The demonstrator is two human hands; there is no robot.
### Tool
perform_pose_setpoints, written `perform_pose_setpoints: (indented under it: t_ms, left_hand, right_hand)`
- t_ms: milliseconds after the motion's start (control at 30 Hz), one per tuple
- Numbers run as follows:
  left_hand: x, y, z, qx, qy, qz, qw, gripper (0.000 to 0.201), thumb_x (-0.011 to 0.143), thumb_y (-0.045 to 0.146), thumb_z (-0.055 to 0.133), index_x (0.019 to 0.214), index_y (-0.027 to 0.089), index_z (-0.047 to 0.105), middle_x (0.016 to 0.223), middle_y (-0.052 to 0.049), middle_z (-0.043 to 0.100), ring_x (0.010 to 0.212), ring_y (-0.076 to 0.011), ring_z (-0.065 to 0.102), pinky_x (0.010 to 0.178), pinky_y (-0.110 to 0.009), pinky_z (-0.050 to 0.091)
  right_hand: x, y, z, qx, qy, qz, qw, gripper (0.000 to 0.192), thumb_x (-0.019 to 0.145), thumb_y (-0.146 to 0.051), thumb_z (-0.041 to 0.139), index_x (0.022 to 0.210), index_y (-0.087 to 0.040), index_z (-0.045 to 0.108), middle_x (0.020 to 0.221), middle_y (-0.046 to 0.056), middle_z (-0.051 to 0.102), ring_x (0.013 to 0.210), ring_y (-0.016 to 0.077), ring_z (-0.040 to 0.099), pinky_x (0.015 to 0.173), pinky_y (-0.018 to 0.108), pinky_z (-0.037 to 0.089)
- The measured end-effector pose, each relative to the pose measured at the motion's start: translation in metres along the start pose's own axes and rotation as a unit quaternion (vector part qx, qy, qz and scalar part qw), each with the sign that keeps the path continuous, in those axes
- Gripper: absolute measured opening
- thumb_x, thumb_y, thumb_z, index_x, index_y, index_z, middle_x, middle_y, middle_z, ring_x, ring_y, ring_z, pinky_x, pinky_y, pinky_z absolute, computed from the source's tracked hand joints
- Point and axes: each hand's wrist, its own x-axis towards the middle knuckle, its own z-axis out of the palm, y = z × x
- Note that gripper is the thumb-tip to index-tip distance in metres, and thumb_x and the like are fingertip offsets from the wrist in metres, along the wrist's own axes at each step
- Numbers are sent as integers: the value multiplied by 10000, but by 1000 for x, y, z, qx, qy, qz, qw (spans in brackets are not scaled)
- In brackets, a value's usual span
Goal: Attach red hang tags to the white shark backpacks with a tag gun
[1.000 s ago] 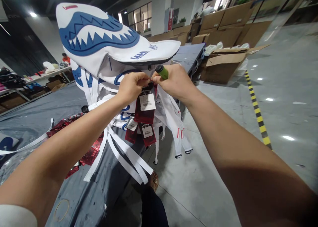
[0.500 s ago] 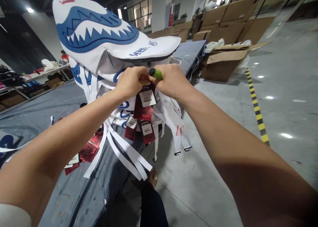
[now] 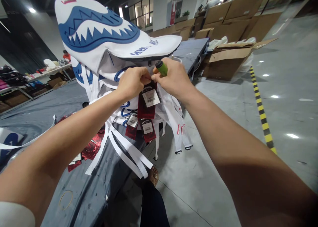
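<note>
A stack of white backpacks with a blue shark-mouth print (image 3: 104, 38) rests on a grey-covered table (image 3: 81, 187). My left hand (image 3: 132, 83) pinches the top of a dark red hang tag (image 3: 148, 99) with a white barcode label, just under the top backpack's zipper. My right hand (image 3: 174, 78) meets it there, fingers closed around a green-handled tool (image 3: 162, 68) and touching the same tag top. Two more red tags (image 3: 141, 127) hang below. White straps (image 3: 129, 154) dangle off the table edge.
Loose red tags (image 3: 86, 147) and a rubber band (image 3: 66, 200) lie on the table. Open cardboard boxes (image 3: 228, 61) stand on the concrete floor at the back right beside a yellow-black floor stripe (image 3: 262, 114). A person (image 3: 66, 56) is at far tables on the left.
Both hands stay pinched at the tag top. The green tool's tip has swung from pointing left back to upright, and the tag has tilted slightly.
</note>
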Motion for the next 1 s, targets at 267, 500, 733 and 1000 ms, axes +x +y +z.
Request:
perform_pose_setpoints:
  t_ms: [267, 500, 733, 1000]
  left_hand:
    - [-4, 2, 1, -27, 5, 7, 1000, 89, 767, 108, 642, 767, 196, 662, 729, 3, 679, 702, -172, 601, 698, -298, 437]
    - [-2, -2, 2, -84, -14, -8, 996, 96, 761, 106, 657, 760, 195, 692, 710, 14, 670, 701, -170, 598, 675, -286, 425]
    - [1, -2, 4, -80, -10, -6, 997, 143, 708, 119, 738, 790, 197, 651, 665, 24, 602, 723, -173, 606, 726, -306, 449]
    - [3, 0, 5, -46, 1, -26, 999, 163, 674, 156, 776, 665, 185, 616, 654, 6, 606, 704, -193, 605, 700, -330, 465]
  right_hand:
    - [2, 2, 0, 31, 12, 18, 999, 226, 687, -119, 780, 710, -218, 578, 677, -3, 592, 851, 251, 635, 810, 439, 563]
    - [1, 1, 2, 54, 18, 13, 998, 233, 682, -176, 815, 731, -212, 590, 680, -6, 587, 854, 256, 645, 765, 431, 573]
    - [1, 2, 2, 52, 12, 23, 998, 235, 687, -242, 825, 717, -227, 592, 714, 13, 620, 785, 237, 629, 724, 410, 578]
    - [1, 3, 1, 55, 15, 24, 998, 207, 689, -220, 801, 703, -224, 595, 700, 17, 623, 764, 237, 624, 710, 405, 562]
